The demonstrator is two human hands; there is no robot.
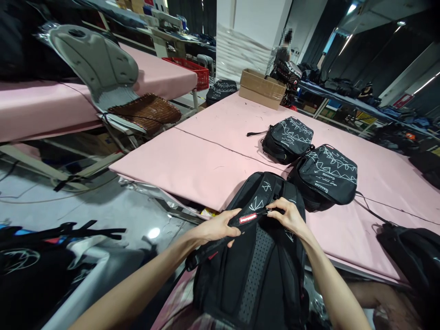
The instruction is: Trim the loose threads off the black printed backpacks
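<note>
A black backpack [223,288] leans against the table edge with its padded back panel towards me. My left hand [218,227] is closed around one of its shoulder straps [257,201], thumb beside a red label [248,218] with white lettering. White line drawings mark the strap. Just right of the label, my right hand [288,215] pinches with thumb and forefinger at the strap's edge. Something thin and dark shows at those fingertips, too small to name. The pack's lower end rests near my lap.
Two black printed bags [332,174] [292,135] lie on the pink table [192,160], with another dark bag [412,252] at right. An open cardboard box [261,88] stands at the far end. A grey chair [96,64] is left, and a person [283,52] is in the background.
</note>
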